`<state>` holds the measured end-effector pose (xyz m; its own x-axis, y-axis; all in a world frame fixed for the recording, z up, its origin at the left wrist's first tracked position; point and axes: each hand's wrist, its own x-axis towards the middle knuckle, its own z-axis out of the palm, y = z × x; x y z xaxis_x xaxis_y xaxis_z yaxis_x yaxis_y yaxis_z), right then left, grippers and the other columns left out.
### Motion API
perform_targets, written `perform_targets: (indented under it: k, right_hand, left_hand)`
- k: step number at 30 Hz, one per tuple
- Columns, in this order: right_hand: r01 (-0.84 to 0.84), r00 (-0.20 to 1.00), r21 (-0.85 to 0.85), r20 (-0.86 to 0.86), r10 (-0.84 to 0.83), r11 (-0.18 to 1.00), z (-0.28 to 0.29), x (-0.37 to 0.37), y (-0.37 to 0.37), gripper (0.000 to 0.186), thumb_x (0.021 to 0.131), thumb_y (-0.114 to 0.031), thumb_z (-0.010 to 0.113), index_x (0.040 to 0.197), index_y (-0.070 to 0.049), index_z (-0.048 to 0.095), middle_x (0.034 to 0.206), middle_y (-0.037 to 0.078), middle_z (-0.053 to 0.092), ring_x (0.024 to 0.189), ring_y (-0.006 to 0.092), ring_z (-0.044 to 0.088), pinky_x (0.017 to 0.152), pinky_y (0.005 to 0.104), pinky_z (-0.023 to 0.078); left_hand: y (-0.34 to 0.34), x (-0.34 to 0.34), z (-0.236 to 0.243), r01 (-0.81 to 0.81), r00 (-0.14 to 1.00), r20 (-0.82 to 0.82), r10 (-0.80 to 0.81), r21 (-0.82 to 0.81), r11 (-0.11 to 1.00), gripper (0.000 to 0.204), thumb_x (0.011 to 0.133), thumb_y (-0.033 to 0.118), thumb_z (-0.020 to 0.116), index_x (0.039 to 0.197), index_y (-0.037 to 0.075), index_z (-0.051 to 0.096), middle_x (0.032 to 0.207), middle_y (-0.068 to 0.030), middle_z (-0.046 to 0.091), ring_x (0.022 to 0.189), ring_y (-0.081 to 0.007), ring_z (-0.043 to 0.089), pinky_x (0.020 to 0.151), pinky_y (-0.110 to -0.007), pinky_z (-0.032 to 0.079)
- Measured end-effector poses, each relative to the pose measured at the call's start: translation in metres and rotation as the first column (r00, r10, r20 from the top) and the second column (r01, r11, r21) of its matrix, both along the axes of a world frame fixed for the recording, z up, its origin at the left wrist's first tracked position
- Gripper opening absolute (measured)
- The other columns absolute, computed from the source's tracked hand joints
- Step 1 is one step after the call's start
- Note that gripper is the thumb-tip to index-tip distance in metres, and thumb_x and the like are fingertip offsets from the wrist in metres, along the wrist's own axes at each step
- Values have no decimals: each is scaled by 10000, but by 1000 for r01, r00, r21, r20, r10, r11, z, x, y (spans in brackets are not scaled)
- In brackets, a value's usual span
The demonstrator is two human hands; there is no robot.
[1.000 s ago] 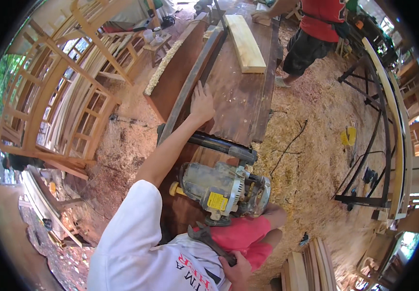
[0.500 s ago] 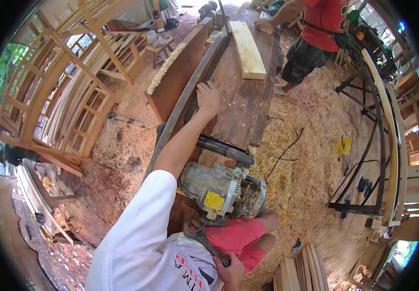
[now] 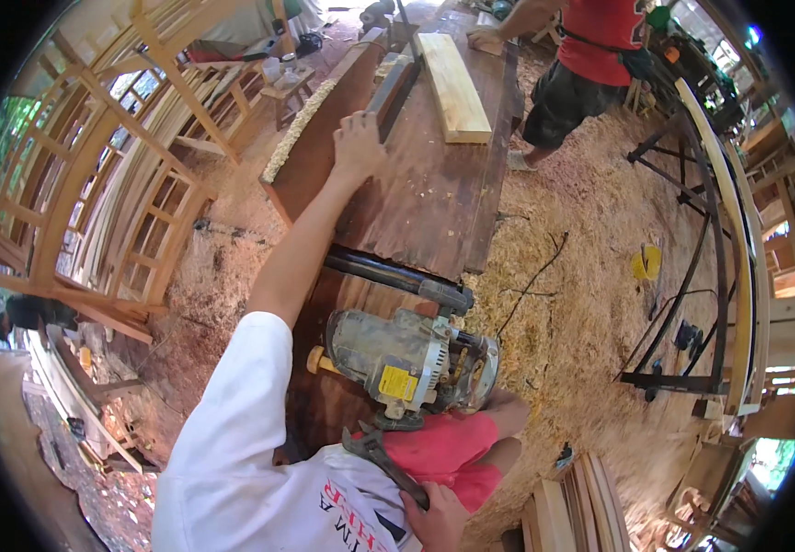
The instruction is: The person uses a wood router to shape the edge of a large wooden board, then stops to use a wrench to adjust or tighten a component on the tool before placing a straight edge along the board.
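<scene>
My left hand (image 3: 359, 147) reaches forward over the brown wooden work table (image 3: 416, 198). Its fingers curl over the near end of a long dark bar (image 3: 395, 92). Low in front of my body, my right hand (image 3: 436, 520) is closed around the handle of an adjustable wrench (image 3: 386, 465), whose jaws point up and left. Close beyond the wrench, a dusty router (image 3: 388, 361) with a yellow label lies on its side at the table's near end. A black rail (image 3: 402, 276) runs between it and the tabletop.
A pale plank (image 3: 453, 87) lies on the table's far right. Beside the table stands a person in a red shirt (image 3: 600, 41), one hand on it. Wooden frames (image 3: 94, 175) stand at left, a metal stand (image 3: 673, 382) at right. Shavings cover the floor (image 3: 563, 304).
The dark bar's long near part no longer runs past my left forearm; the bar now ends at my hand. That hand has shifted left in view. My right hand still holds the wrench.
</scene>
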<state>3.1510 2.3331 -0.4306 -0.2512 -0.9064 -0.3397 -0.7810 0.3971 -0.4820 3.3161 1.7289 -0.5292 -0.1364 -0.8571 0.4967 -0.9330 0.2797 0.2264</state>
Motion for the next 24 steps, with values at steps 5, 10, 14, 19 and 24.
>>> perform_targets:
  k: [5,10,14,19,24]
  right_hand:
    - [-201,975,277,-36,219,939,40,0,-20,315,855,-336,706,1030,-78,657,830,110,664,802,308,693,602,458,560]
    - [-307,950,266,146,276,914,58,27,-36,212,916,-197,558,1031,-23,600,848,213,663,760,411,675,645,522,541]
    - [-485,868,273,32,496,831,22,54,-45,250,880,-200,606,1068,-38,641,910,139,667,842,313,700,622,440,579]
    - [-597,780,278,-20,626,753,18,50,-90,266,896,-190,599,1108,-43,665,942,144,680,903,347,696,694,455,588]
    - [-632,731,-107,247,636,767,52,9,-272,387,870,-228,736,1204,-45,668,1052,165,707,943,324,695,844,431,550]
  left_hand:
    - [-1,17,-21,-173,977,-67,203,304,937,617,793,219,674,1340,40,452,1298,-230,528,1229,-429,546,940,-576,503]
    - [-30,31,-18,-153,974,-61,219,535,831,695,820,261,697,1412,32,416,1274,-276,591,1222,-435,583,975,-523,501]
    - [-48,80,-50,209,862,-492,120,561,801,829,823,400,760,1450,-27,426,1334,-273,604,1276,-378,571,1054,-418,456]
    - [-42,70,-52,360,758,-645,95,536,764,819,894,521,694,1470,-6,445,1390,-182,572,1302,-254,527,1073,-359,405]
    - [-41,84,-57,340,769,-638,45,468,816,878,864,509,675,1497,-26,386,1438,-259,522,1330,-312,523,1097,-382,397]
